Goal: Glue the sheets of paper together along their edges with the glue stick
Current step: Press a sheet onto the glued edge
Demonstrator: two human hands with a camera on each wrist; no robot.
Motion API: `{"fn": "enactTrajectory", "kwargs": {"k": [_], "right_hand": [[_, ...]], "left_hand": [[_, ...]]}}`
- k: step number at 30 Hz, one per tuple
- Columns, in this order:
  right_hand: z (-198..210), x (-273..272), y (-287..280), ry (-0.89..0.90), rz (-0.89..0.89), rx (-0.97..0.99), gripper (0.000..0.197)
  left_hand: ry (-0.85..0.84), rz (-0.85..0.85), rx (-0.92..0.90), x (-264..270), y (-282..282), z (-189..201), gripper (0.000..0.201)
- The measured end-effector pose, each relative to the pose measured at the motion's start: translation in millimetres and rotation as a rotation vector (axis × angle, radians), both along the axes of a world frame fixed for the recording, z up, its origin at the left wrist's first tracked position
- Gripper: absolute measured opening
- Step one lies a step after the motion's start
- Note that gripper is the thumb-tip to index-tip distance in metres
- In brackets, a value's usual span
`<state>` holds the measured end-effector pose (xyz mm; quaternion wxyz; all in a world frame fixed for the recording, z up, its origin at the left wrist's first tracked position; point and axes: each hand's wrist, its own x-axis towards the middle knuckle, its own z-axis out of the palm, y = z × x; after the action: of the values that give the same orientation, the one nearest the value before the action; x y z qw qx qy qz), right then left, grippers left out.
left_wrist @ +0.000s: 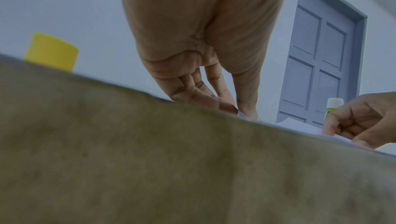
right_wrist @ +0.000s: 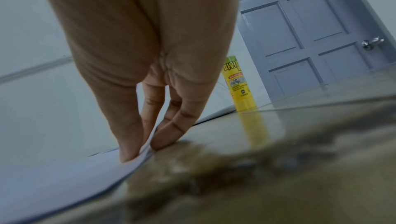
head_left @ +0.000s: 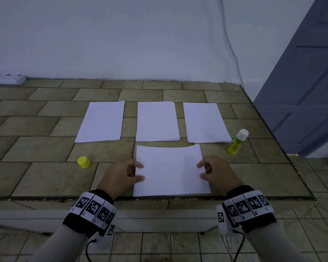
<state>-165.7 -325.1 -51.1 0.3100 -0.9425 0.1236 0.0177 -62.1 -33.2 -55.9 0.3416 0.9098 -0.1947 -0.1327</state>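
A white sheet (head_left: 170, 171) lies near the table's front edge on top of another sheet, its far right corner curling up. My left hand (head_left: 142, 172) pinches its left edge and my right hand (head_left: 199, 170) pinches its right edge. In the right wrist view the right hand (right_wrist: 139, 153) has thumb and fingers closed on the paper's edge (right_wrist: 64, 176). The left hand (left_wrist: 235, 110) shows its fingertips at the paper in the left wrist view. The yellow glue stick (head_left: 237, 142) stands uncapped to the right. Its yellow cap (head_left: 83, 162) sits to the left.
Three stacks of white paper lie in a row behind: left (head_left: 100, 121), middle (head_left: 157, 121), right (head_left: 205, 122). The tile-patterned table (head_left: 45, 178) ends just below my wrists and slants away on the right. A grey door (head_left: 307, 87) stands to the right, a power strip (head_left: 7, 78) at the back left.
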Motion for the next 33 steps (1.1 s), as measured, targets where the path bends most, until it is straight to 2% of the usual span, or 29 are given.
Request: {"fn": "enactTrajectory", "kwargs": {"k": [11, 16, 18, 21, 23, 26, 28, 30, 33], "right_hand": [[4.5, 0.8, 3.8, 0.03, 0.008, -0.032, 0.022], [8.4, 0.4, 7.7, 0.094, 0.009, -0.147, 0.025], [9.0, -1.0, 9.1, 0.104, 0.006, -0.181, 0.027], [11.6, -1.2, 12.5, 0.116, 0.011, -0.245, 0.026], [13.7, 0.3, 15.1, 0.126, 0.025, -0.314, 0.025], [18.0, 2.4, 21.3, 0.159, 0.04, -0.442, 0.024], [20.0, 4.0, 29.4, 0.149, 0.051, -0.502, 0.03], [19.6, 7.0, 46.9, 0.13, 0.087, -0.427, 0.043], [10.1, 17.5, 90.6, 0.123, 0.223, -0.285, 0.084]], "left_hand": [[0.017, -0.001, -0.008, 0.5, -1.1, 0.1, 0.028], [-0.046, -0.032, 0.16, 5.3, 2.3, -5.5, 0.035], [-0.128, -0.032, 0.22, 4.0, 2.9, -6.6, 0.049], [-0.216, -0.042, 0.257, -1.1, -8.3, -7.7, 0.084], [-0.257, -0.103, 0.349, -1.2, -20.4, -14.2, 0.092], [-0.296, -0.149, 0.452, 2.4, -29.9, -31.2, 0.091], [-0.317, -0.144, 0.448, 3.5, -30.4, -39.1, 0.088], [-0.34, -0.153, 0.457, 2.1, -29.6, -41.5, 0.09], [-0.326, -0.17, 0.458, 0.3, -28.9, -38.9, 0.093]]}}
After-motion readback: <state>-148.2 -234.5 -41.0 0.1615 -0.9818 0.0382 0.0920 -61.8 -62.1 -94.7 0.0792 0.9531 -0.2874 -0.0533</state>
